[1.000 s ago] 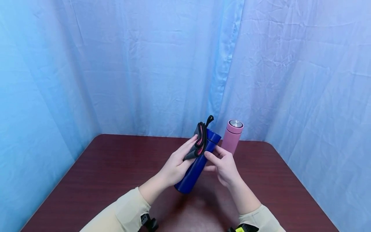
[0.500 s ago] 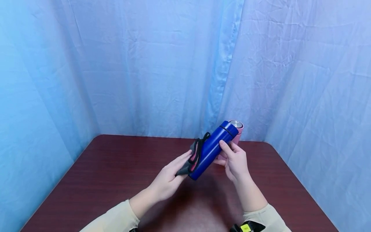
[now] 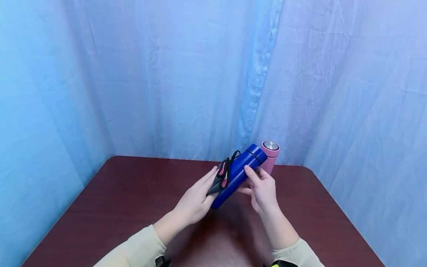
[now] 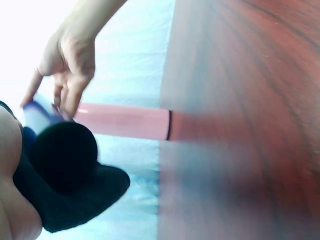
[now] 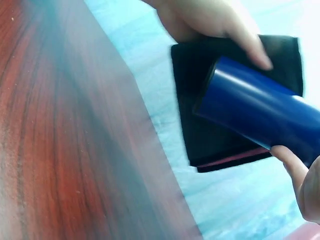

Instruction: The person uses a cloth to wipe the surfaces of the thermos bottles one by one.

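The blue bottle (image 3: 238,172) is held tilted above the table (image 3: 133,193), its cap end up and to the right, its base down and to the left. The right hand (image 3: 263,189) grips its upper body, thumb on the near side just below the cap. Against or just in front of the bottle's lower part is the folded dark fabric (image 3: 216,186), with black edging and pink inside; whether the two touch is unclear. The left hand (image 3: 195,198) pinches this fabric, with a digit laid across its face in the right wrist view. One second ago the fabric sat up by the bottle's neck; now it lies lower along the body. Half a second ago the blue bottle overlapped the pink bottle (image 3: 271,161)'s silver-topped lid in the head view; now both hands are a little further left and that lid shows whole. The pink bottle stands upright on the table beyond the right hand, which hides its lower part from the head camera. The left-hand fingers behind the fabric are hidden there too. The left wrist view is blurred and washed out, leaving only a pale bit of the blue bottle, while the right wrist view cuts off its cap end. Blue curtains (image 3: 183,74) hang around the table.
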A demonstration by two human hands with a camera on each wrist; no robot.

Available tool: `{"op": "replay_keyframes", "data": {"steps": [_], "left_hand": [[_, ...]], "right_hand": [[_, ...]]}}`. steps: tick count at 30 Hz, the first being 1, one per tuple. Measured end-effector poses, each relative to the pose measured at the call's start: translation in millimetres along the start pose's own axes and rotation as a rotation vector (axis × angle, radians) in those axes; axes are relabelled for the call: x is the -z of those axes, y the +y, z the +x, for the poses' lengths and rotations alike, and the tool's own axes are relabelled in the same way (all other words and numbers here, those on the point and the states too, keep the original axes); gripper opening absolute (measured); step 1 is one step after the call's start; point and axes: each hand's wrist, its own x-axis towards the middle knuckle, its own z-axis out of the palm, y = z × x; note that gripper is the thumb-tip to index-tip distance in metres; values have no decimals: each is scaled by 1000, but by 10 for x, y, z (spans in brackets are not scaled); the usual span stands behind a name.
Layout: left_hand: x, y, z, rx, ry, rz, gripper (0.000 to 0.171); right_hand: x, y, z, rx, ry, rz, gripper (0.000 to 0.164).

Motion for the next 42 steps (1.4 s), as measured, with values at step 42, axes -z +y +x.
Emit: {"op": "replay_keyframes", "data": {"steps": [42], "left_hand": [[-194,189,136,-304,123,700,66]], "right_hand": [[-102,160,-56,-71,175,51,73]]}}
